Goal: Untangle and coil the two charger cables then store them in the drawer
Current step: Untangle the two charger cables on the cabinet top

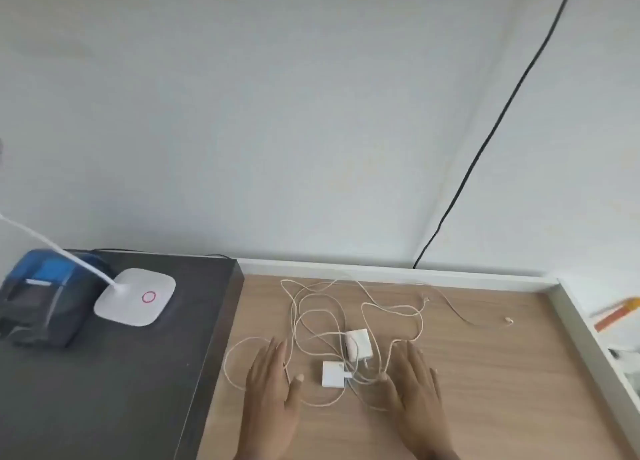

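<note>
A white lamp base [135, 297] is sitting on the dark cabinet [104, 373], just right of a blue-topped printer [45, 293].

A plain pale grey-white wall [277, 113] with a thin black cord [502, 113] rises behind the light wood-grain tabletop [485, 373] and adjoining dark charcoal surface [104, 390].

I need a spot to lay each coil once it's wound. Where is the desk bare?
Bare wood lies right of the right hand, toward the desk rim, and near the front edge between the hands. The cables and both chargers crowd the middle.
</note>
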